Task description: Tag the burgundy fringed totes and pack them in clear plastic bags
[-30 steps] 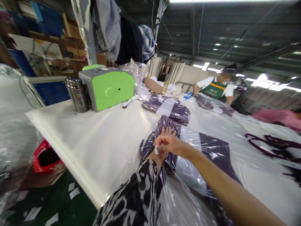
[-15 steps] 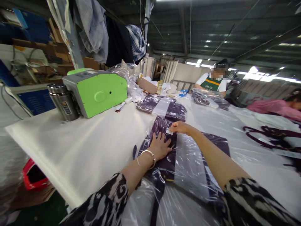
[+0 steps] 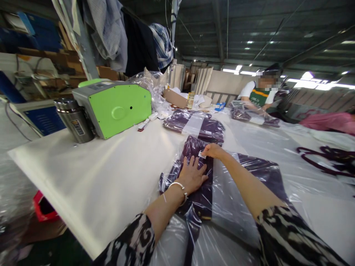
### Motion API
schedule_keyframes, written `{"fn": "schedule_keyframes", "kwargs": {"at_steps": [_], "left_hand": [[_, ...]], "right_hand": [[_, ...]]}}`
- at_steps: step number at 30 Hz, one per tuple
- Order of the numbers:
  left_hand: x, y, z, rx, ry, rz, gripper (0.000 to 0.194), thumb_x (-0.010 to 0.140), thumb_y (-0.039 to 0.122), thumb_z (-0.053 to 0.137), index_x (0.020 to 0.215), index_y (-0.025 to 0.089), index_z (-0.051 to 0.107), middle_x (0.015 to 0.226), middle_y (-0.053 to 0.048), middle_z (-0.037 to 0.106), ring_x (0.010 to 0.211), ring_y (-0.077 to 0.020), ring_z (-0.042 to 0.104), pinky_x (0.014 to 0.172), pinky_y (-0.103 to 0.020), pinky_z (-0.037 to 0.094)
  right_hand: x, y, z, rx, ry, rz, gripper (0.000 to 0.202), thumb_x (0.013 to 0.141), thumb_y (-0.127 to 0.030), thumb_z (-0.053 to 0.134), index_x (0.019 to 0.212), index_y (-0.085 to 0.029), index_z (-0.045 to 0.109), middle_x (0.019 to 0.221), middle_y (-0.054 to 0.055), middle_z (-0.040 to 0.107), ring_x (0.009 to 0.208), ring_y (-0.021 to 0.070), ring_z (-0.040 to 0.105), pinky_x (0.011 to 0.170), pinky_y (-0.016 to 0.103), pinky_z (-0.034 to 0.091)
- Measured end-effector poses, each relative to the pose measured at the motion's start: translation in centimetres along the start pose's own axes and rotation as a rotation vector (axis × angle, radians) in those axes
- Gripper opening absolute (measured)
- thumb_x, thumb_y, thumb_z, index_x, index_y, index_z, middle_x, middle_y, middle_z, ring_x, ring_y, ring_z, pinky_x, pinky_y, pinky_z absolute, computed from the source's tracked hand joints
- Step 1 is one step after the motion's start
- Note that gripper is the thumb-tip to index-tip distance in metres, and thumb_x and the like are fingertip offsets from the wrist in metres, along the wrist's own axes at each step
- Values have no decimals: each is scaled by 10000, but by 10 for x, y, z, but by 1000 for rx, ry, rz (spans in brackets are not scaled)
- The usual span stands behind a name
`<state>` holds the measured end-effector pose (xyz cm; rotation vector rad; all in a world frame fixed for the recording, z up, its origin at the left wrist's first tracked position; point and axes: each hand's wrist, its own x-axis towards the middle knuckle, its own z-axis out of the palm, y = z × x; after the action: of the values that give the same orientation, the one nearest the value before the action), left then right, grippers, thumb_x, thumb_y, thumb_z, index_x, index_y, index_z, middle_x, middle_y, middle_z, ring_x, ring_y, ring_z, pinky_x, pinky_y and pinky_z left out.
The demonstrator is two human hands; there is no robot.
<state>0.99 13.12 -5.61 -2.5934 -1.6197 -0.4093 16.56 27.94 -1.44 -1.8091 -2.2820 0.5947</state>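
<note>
A folded dark purple garment (image 3: 205, 201) lies on the table inside clear plastic wrapping (image 3: 227, 197). My left hand (image 3: 192, 175) rests flat on it with fingers spread, and a silver bangle circles the wrist. Just beyond those fingers, my right hand (image 3: 213, 150) pinches the edge of a small white label (image 3: 202, 155) against the bag's upper part. Whether the label is fully stuck down I cannot tell. A dark strap under plastic (image 3: 192, 236) runs toward me from the garment.
Behind lies a stack of bagged purple garments (image 3: 194, 123). A green and grey machine (image 3: 119, 109) and a steel flask (image 3: 76, 122) stand on the white table (image 3: 111, 177) at left. Across it, a co-worker (image 3: 260, 94) is beside another bagged bundle (image 3: 253, 114). Dark straps (image 3: 327, 159) lie right.
The view has shifted slightly, so the table's contents sit a little differently in the picture. Both hands keep nearly the same places on the garment, and the label looks slightly more tilted.
</note>
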Motion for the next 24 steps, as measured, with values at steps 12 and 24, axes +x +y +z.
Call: {"fn": "schedule_keyframes", "kwargs": {"at_steps": [12, 24], "left_hand": [[0, 1, -7, 7, -45, -7, 521, 996, 530, 366, 1442, 282, 472, 1531, -155, 435, 1458, -383, 312, 1140, -667, 238], [4, 1, -4, 62, -29, 6, 482, 995, 497, 391, 1407, 278, 512, 1532, -159, 433, 1441, -371, 342, 1142, -658, 240]], "right_hand": [[-14, -10, 2, -173, 181, -59, 494, 647, -370, 829, 1060, -165, 653, 981, 81, 714, 897, 241, 641, 752, 297, 456], [-31, -18, 46, -171, 235, 16, 801, 972, -614, 363, 1594, -151, 162, 1653, 177, 130, 1522, 353, 72, 1206, 529, 7]]}}
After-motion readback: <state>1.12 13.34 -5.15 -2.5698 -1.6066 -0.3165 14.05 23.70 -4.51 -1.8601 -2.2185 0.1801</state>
